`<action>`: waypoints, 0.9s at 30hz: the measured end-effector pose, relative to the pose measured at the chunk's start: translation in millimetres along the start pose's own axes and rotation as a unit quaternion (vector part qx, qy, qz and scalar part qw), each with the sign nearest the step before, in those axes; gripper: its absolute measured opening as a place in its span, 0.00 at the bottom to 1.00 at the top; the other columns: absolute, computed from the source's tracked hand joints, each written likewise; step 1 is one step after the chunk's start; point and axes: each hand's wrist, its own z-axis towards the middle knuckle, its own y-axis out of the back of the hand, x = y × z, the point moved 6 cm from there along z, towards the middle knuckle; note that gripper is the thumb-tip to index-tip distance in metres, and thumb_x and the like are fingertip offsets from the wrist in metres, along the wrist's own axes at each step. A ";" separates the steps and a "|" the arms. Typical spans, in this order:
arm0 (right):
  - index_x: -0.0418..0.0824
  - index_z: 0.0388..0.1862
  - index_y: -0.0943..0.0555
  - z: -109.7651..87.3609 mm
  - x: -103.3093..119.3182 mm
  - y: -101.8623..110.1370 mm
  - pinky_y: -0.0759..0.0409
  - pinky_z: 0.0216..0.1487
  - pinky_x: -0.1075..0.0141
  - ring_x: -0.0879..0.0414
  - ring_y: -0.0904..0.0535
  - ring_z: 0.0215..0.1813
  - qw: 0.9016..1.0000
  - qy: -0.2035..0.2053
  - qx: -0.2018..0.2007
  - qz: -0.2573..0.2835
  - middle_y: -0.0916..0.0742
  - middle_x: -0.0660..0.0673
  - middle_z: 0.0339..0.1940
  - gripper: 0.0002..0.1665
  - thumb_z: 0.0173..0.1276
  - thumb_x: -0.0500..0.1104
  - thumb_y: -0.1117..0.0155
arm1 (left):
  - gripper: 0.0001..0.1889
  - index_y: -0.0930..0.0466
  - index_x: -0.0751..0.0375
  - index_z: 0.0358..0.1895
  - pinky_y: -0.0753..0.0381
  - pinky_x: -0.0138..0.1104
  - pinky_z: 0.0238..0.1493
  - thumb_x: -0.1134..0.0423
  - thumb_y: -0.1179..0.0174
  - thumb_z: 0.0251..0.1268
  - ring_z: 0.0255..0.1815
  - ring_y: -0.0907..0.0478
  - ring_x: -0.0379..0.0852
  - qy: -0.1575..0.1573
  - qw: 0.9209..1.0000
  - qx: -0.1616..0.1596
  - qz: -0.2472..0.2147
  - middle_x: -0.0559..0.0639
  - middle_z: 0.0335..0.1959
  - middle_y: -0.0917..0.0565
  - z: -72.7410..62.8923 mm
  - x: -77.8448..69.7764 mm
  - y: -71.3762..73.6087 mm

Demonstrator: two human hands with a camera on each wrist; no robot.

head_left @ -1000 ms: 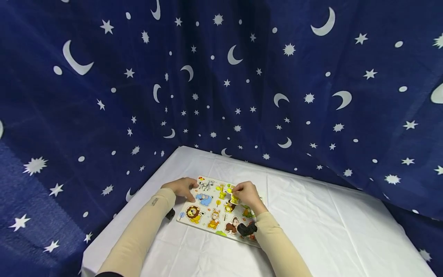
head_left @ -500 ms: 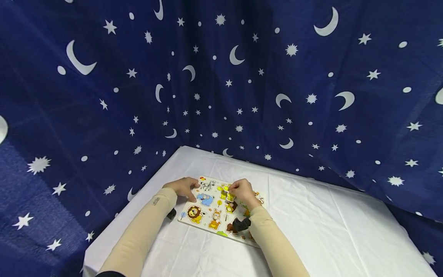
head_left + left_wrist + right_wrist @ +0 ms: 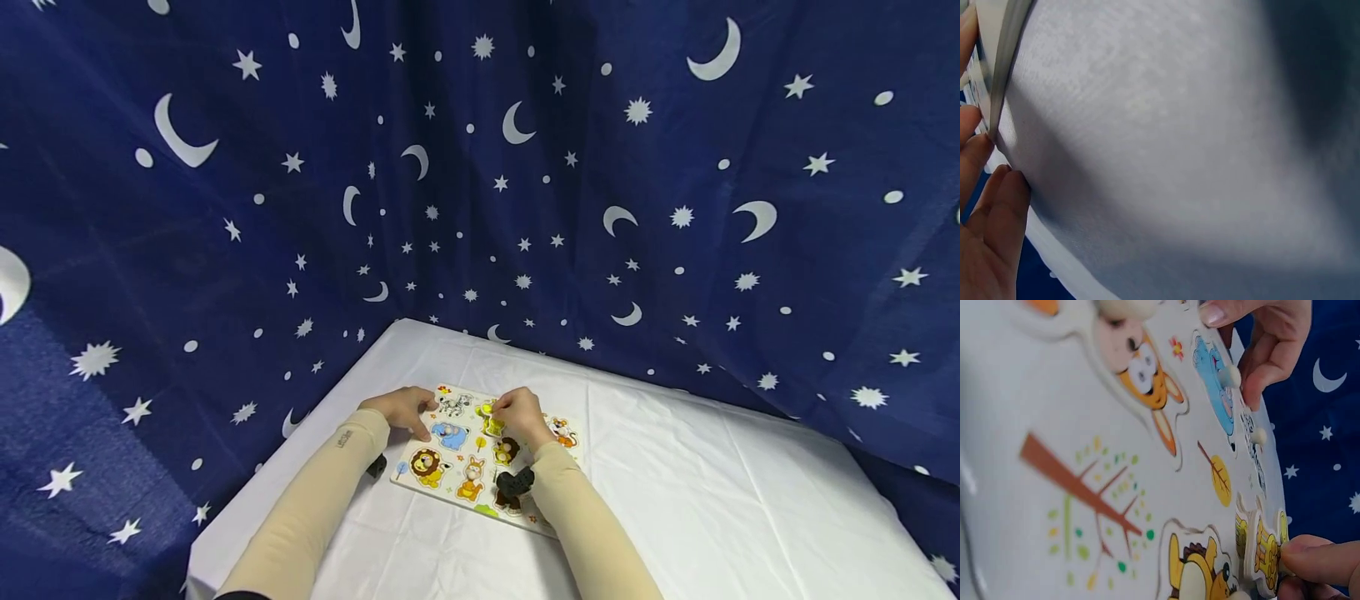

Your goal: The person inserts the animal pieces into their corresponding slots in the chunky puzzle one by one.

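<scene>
A white wooden puzzle board (image 3: pixel 442 494) with knobbed animal pieces lies on the table. My right hand (image 3: pixel 522 414) pinches the small knob of a yellow giraffe piece (image 3: pixel 1266 553) between thumb and fingertips. That piece stands slightly raised over the giraffe picture on the board, and whether it touches is hard to tell. At the board's left side rests my left hand (image 3: pixel 405 410), thumb on the top face and fingers spread along the edge (image 3: pixel 1000 81). The left fingertips (image 3: pixel 1019 181) also meet the tablecloth. Part of the board lies hidden under the right hand and wrist.
Lion (image 3: pixel 427 468), kangaroo (image 3: pixel 471 482), elephant (image 3: pixel 448 435), zebra (image 3: pixel 454 405), hedgehog (image 3: pixel 506 451) and tiger (image 3: pixel 561 432) pieces sit on the board. A white cloth (image 3: pixel 675 483) covers the table. Dark blue starry curtains (image 3: pixel 465 125) hang behind and at the sides.
The right hand has moved a little to the left with the giraffe piece and lowered it over the giraffe picture. The tiger has come into sight. The left hand stays on the board.
</scene>
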 end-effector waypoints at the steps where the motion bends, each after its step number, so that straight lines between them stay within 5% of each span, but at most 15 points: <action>1: 0.34 0.30 0.11 0.4 -0.1 -0.6 0.18 0.35 0.65 0.54 0.16 0.36 1.000 -0.001 0.000 0.000 0.10 0.39 0.36 0.04 0.60 0.29 0.31 | 0.36 0.22 0.61 0.62 0.38 0.50 0.78 0.64 0.20 0.43 0.74 0.33 0.58 -0.001 1.000 0.000 0.002 0.59 0.69 0.24 0.0 0.0 -0.1; 27: 0.35 0.27 0.11 6.7 2.3 -10.3 0.16 0.38 0.63 0.50 0.15 0.41 1.000 0.015 0.012 -0.020 0.09 0.40 0.39 0.05 0.59 0.29 0.31 | 0.32 0.19 0.59 0.56 0.38 0.49 0.78 0.64 0.20 0.42 0.73 0.31 0.56 -0.005 1.000 -0.010 0.006 0.57 0.67 0.22 0.1 -0.6 -1.7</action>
